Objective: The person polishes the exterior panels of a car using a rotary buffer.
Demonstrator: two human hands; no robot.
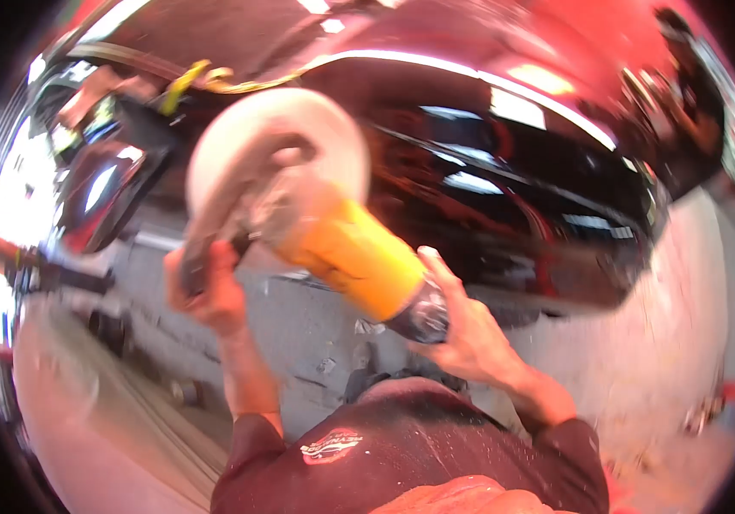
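Note:
A yellow power polisher (pixel 359 261) with a large round pale pad (pixel 324 128) is held up in front of my chest. My left hand (pixel 213 291) is wrapped round the dark curved handle at the pad end. My right hand (pixel 466 334) grips the dark rear end of the yellow body. Behind the tool is a glossy black car panel (pixel 470 188) with bright light reflections. The pad and handle are blurred, and whether the pad touches the panel I cannot tell.
At the upper right another person (pixel 697 111) in dark clothes stands by the car. A side mirror (pixel 102 193) is at the left, near a yellow strap (pixel 183 86). A pale cover (pixel 76 385) lies lower left, with grey floor (pixel 299 377) below.

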